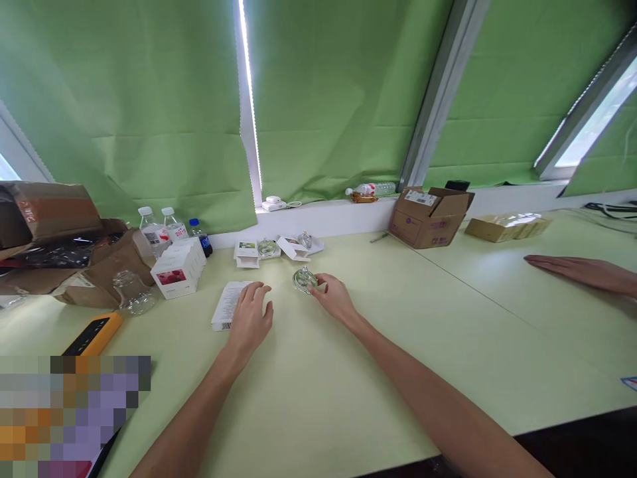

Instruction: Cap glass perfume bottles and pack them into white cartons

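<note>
Print on boxes and bottles, no word or number legible.
The flat white box [228, 302] carries a block of fine print and, at its near end, a barcode [225, 326], both too small to read. The white carton [175, 282] bears a red picture with tiny lettering beneath. The two white-capped bottles [174, 228] have red marks on their labels, and the blue-capped bottle [202, 240] has a blue label, its wording blurred. On the cardboard box [413, 224], the white sticker [421, 197] and purple print are also unreadable.
</note>
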`<act>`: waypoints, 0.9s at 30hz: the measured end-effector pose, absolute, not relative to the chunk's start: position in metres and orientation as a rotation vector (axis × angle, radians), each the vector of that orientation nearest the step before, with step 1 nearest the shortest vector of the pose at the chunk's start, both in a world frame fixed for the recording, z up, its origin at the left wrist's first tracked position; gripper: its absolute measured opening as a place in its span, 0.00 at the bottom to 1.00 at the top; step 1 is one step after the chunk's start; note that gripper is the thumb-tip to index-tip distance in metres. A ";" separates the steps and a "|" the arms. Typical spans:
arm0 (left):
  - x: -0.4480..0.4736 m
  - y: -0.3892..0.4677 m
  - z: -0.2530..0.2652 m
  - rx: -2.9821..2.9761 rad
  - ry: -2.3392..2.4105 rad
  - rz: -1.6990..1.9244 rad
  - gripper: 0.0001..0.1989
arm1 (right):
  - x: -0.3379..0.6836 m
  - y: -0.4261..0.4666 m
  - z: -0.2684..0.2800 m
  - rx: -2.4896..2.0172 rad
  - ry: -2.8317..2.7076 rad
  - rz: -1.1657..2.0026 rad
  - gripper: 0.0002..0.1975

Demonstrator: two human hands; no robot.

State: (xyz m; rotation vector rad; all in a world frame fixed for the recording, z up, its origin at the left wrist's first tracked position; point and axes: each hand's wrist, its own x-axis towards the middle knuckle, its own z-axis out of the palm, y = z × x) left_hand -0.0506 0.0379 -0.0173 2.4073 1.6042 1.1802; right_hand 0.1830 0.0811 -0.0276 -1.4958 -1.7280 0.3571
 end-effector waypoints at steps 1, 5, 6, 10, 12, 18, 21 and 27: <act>-0.048 0.037 -0.017 2.396 1.579 1.175 0.14 | 0.183 0.082 -0.027 -1.492 -1.728 0.345 0.15; -0.042 0.033 -0.018 2.348 1.520 1.135 0.13 | 0.182 0.081 -0.025 -1.475 -1.735 0.338 0.14; -0.041 0.033 -0.019 2.342 1.508 1.124 0.13 | 0.181 0.081 -0.024 -1.472 -1.741 0.341 0.14; -0.041 0.034 -0.021 2.311 1.480 1.095 0.14 | 0.180 0.078 -0.021 -1.445 -1.782 0.367 0.12; -0.041 0.033 -0.022 2.302 1.484 1.073 0.16 | 0.179 0.077 -0.020 -1.403 -1.822 0.388 0.12; -0.039 0.032 -0.023 2.276 1.559 0.971 0.23 | 0.175 0.073 -0.019 -1.196 -2.001 0.557 0.13; -0.039 0.032 -0.023 2.296 1.542 0.940 0.24 | 0.170 0.067 -0.018 -1.135 -2.035 0.590 0.14; -0.037 0.031 -0.022 2.335 1.575 0.895 0.21 | 0.163 0.057 -0.013 -1.044 -2.091 0.614 0.15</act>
